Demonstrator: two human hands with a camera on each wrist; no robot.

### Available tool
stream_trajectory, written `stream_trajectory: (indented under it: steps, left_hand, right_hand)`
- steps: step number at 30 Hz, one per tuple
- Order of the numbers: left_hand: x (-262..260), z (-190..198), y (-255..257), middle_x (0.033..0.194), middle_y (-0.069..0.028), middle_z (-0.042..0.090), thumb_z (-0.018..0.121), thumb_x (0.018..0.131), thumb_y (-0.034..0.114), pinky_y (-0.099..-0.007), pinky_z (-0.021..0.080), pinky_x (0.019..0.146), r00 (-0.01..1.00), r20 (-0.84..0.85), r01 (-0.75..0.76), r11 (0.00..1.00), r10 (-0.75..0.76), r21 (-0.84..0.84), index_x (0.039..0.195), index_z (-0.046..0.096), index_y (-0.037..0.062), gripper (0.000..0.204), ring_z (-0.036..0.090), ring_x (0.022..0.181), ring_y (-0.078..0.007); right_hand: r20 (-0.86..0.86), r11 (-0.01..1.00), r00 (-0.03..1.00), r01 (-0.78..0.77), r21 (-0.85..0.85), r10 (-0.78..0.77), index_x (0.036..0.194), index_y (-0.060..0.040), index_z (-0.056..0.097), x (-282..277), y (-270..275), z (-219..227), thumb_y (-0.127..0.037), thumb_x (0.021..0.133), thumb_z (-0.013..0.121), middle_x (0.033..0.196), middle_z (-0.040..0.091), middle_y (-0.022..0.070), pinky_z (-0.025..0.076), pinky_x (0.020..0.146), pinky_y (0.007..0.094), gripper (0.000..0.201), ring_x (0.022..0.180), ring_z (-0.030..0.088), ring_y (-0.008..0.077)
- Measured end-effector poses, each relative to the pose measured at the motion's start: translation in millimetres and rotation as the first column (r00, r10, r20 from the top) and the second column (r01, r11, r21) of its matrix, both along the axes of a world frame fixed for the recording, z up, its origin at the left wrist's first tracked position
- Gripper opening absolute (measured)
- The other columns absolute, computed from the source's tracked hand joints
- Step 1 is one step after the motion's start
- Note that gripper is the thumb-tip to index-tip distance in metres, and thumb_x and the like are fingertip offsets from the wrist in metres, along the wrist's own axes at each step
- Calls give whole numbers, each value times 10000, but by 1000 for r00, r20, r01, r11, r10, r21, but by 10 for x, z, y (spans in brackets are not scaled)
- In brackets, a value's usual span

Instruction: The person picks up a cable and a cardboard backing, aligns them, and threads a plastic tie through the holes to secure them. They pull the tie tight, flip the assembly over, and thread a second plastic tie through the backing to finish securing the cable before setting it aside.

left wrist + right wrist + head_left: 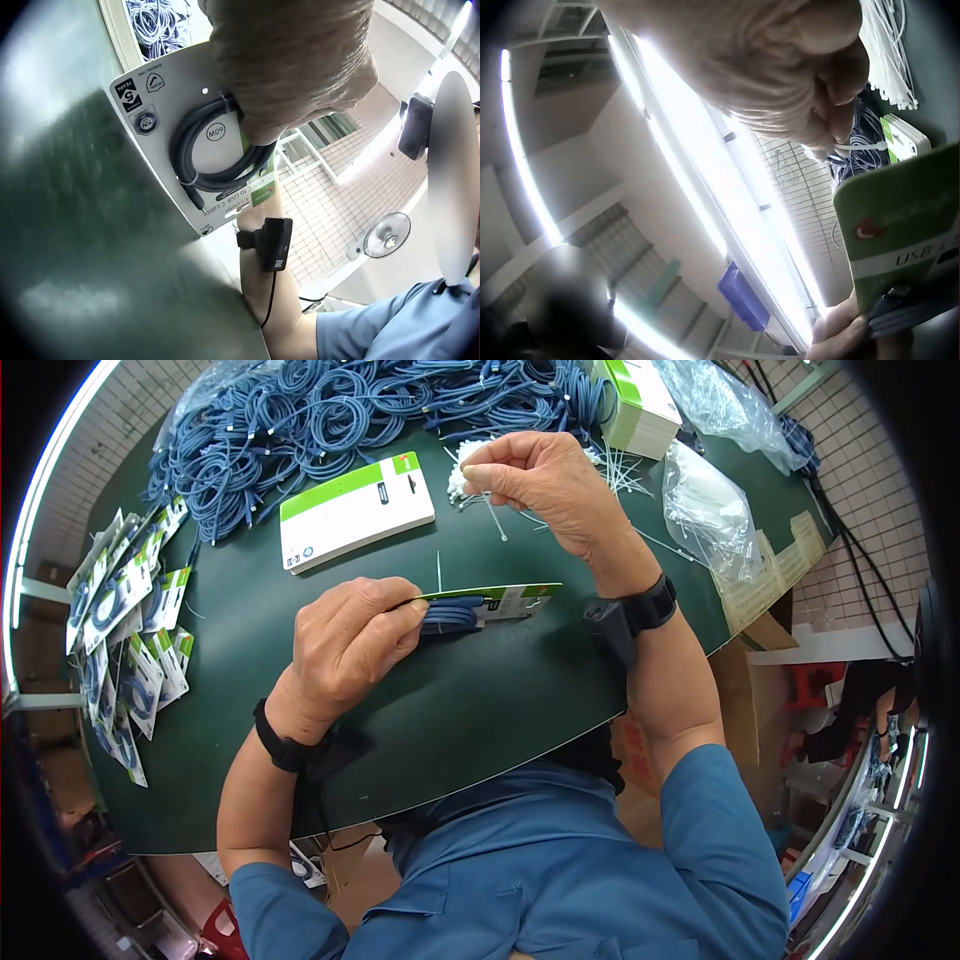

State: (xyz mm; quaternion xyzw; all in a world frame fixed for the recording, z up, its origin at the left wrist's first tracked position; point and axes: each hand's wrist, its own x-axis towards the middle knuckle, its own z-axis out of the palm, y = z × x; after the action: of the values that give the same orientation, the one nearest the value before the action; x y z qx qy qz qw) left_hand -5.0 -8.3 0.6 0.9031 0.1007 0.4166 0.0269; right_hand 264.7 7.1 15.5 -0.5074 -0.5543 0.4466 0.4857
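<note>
Cable card (500,600) with its coiled dark cable (450,616) stood on edge near the middle of the green table (480,700), pinched upright by the left hand (345,645), apparently so both faces stayed reachable; from the left wrist the coil (214,154) lay flat against the backing. Along the table's left edge finished cards (125,630) were fanned out. A stack of blank cards (355,510) lay toward the far edge, before the heap of blue cables (350,410). Further right, the right hand (545,485) pinched a white zip tie (492,515) lifted from the bundle of ties (465,465), with plastic bags (705,510) by the right edge.
</note>
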Motion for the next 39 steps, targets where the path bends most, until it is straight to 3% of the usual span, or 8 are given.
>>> stream_trajectory:
  steps: [13, 16, 21, 25, 32, 39]
  left_hand:
    - [-5, 52, -15, 951, -105, 708, 821, 767, -19, -341, 577, 621, 1000, -3, -2, 1000, 2, -8, 952, 674, 8, 238, 697, 726, -248]
    - [-9, 48, 7, 957, -105, 705, 818, 770, -6, -343, 578, 627, 1000, 2, -3, 1000, 3, -16, 959, 677, 8, 237, 698, 737, -249]
    - [-44, 30, 40, 968, -126, 730, 832, 748, -37, -340, 584, 628, 1000, -20, 4, 1000, -4, -23, 966, 655, 12, 285, 717, 743, -257]
    - [-60, -2, 57, 966, -129, 729, 834, 750, -32, -343, 590, 634, 1000, -7, 8, 1000, -8, -8, 969, 660, 12, 283, 719, 747, -259]
    - [-34, 20, 38, 954, -116, 708, 801, 785, 26, -345, 587, 638, 1000, 8, 3, 999, -3, 34, 951, 687, 11, 203, 708, 742, -253]
    - [-18, -68, 58, 940, -108, 692, 785, 792, 49, -341, 574, 619, 1000, 14, -1, 1000, 1, -9, 941, 696, 10, 178, 696, 723, -242]
  right_hand:
    - [-113, 992, 987, -119, -42, 114, 1146, -9, 783, -33, 50, -36, -134, 975, 755, 977, 777, 41, 521, 712, 220, 213, 804, 636, 67]
    - [-143, 992, 982, -122, 19, 123, 1131, 2, 785, -94, 24, -65, -119, 993, 726, 1014, 775, 61, 526, 701, 220, 193, 790, 632, 66]
    - [46, 990, 989, -142, 4, 142, 1109, 10, 791, -103, 5, 2, -122, 993, 722, 1049, 772, 88, 534, 684, 217, 189, 790, 646, 68]
    - [101, 992, 989, -117, 43, 112, 1056, 7, 800, -134, -17, -21, -127, 983, 734, 995, 771, 81, 535, 659, 209, 166, 780, 662, 68]
    - [-18, 980, 984, -180, -81, 179, 1029, -3, 750, -221, -27, -43, -154, 979, 746, 878, 750, 45, 525, 642, 202, 159, 738, 671, 70]
    - [-8, 959, 977, -212, -188, 214, 1003, -14, 714, -290, -35, -81, -170, 975, 753, 871, 747, 49, 529, 653, 200, 162, 742, 681, 72]
